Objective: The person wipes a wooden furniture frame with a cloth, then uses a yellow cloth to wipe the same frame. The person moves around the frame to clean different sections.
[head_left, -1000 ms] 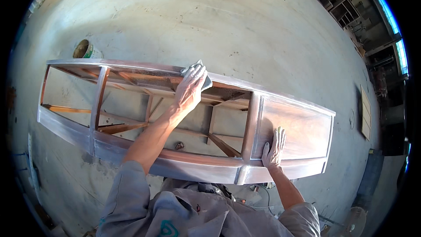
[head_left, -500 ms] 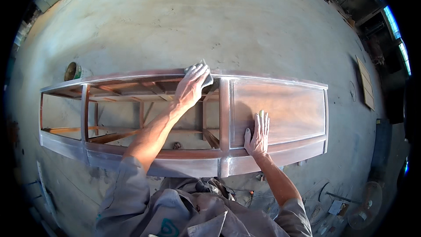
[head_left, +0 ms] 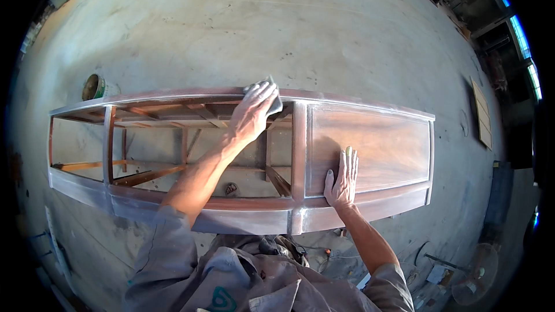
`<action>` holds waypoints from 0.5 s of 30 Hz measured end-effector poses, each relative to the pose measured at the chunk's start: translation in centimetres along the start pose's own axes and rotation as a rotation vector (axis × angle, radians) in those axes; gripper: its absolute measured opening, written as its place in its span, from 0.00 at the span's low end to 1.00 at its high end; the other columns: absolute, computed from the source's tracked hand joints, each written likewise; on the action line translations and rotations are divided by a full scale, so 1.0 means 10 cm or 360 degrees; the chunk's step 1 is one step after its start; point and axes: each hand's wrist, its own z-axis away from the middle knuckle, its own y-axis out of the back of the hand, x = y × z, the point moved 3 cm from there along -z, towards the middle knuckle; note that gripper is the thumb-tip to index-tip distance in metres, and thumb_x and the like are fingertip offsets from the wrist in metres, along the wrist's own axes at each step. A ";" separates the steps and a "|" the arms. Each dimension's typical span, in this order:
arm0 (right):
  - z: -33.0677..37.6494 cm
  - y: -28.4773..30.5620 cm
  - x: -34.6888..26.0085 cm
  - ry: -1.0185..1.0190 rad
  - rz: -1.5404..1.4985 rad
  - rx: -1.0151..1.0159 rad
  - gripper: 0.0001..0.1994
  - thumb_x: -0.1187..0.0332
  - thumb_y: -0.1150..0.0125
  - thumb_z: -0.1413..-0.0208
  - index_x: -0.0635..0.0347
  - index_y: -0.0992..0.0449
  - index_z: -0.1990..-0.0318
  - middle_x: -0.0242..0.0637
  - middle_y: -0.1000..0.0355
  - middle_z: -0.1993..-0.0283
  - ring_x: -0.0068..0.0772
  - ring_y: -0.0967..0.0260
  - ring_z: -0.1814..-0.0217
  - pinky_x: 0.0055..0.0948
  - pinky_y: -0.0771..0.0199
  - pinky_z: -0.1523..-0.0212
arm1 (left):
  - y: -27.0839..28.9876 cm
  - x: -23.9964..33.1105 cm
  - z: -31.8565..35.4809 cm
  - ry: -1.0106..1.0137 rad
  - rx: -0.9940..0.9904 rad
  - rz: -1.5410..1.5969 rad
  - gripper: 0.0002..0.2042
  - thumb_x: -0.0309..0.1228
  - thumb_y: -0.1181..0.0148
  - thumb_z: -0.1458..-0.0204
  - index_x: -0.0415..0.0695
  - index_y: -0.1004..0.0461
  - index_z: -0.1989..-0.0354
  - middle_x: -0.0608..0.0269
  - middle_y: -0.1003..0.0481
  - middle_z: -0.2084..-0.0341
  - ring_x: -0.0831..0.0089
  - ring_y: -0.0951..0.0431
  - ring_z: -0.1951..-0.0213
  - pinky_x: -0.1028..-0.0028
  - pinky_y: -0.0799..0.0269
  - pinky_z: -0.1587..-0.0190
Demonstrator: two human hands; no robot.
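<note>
A long reddish-brown wooden furniture frame (head_left: pixel 202 203) lies across in front of me, dusted white along its edges. My left hand (head_left: pixel 252 111) is closed over a folded grey sheet of sandpaper (head_left: pixel 276 106) and presses it on the far rail (head_left: pixel 324 97), left of the middle post (head_left: pixel 299 150). Part of the sheet is hidden under the fingers. My right hand (head_left: pixel 343 182) rests flat near the lower left edge of the wood panel (head_left: pixel 381 144), fingers stretched out and whitened with dust; a yellowish covering shows at one fingertip.
The frame's left half has open bays with crossbars (head_left: pixel 144 174). Behind its left end stands a bucket (head_left: pixel 95 88) on the concrete floor (head_left: pixel 219 40). A flat board (head_left: pixel 481 112) lies far right. A round fan-like guard (head_left: pixel 475 274) and cables (head_left: pixel 326 257) lie near right.
The whole view has shifted slightly. Against the frame, my left hand with the sandpaper sits a little farther left along the far rail. My right hand stays on the panel.
</note>
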 end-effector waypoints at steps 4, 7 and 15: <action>-0.04 -0.12 -0.30 0.0020 -0.0004 0.0003 0.36 0.68 0.46 0.40 0.69 0.50 0.25 0.65 0.55 0.22 0.70 0.61 0.19 0.61 0.64 0.21 | 1.26 -1.03 0.89 0.0277 0.0238 -0.0361 0.22 0.19 0.42 0.43 0.36 0.27 0.39 0.46 0.29 0.37 0.52 0.32 0.32 0.54 0.40 0.27; -0.07 -0.21 -0.49 0.0035 0.0025 -0.0021 0.36 0.68 0.47 0.39 0.69 0.50 0.25 0.65 0.54 0.22 0.70 0.62 0.19 0.61 0.63 0.21 | 1.11 -0.99 0.91 0.0375 0.0352 -0.0365 0.19 0.22 0.40 0.42 0.35 0.26 0.41 0.44 0.27 0.39 0.51 0.30 0.34 0.54 0.40 0.28; 0.14 -0.41 -0.75 0.0050 0.0059 0.0015 0.33 0.65 0.54 0.35 0.72 0.49 0.26 0.63 0.53 0.22 0.69 0.62 0.19 0.60 0.64 0.21 | 1.08 -0.94 0.96 0.0116 0.0201 -0.0044 0.24 0.19 0.43 0.47 0.37 0.28 0.38 0.49 0.30 0.35 0.55 0.33 0.31 0.56 0.41 0.26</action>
